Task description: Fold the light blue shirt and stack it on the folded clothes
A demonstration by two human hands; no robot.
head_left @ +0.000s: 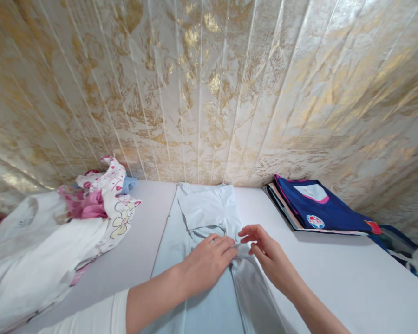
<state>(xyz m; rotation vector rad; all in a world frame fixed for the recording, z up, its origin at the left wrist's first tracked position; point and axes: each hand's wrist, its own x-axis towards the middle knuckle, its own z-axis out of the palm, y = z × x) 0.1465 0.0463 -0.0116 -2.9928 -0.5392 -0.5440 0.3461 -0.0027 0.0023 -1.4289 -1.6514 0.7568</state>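
Note:
A pale blue garment point(212, 297) lies lengthwise on the white table, running from the back edge toward me. Its far part is folded over into a light flap point(204, 208), with a dark-edged opening just below. My left hand point(209, 260) rests palm down across the middle of the cloth, its fingers stretched out and lying flat. Just right of it, my right hand point(264, 253) hovers at the garment's right side with fingers bent and apart, nothing visibly held. Beneath the right hand, a greyer, creased strip of the cloth point(252, 287) runs toward me.
Loose clothes in white and pink point(101, 213) are heaped at the left on the white table point(320, 273). At the back right sits a stack of folded clothes point(320, 204), navy on top, with more dark cloth point(411, 255) beyond. A gold-patterned curtain point(202, 93) hangs behind.

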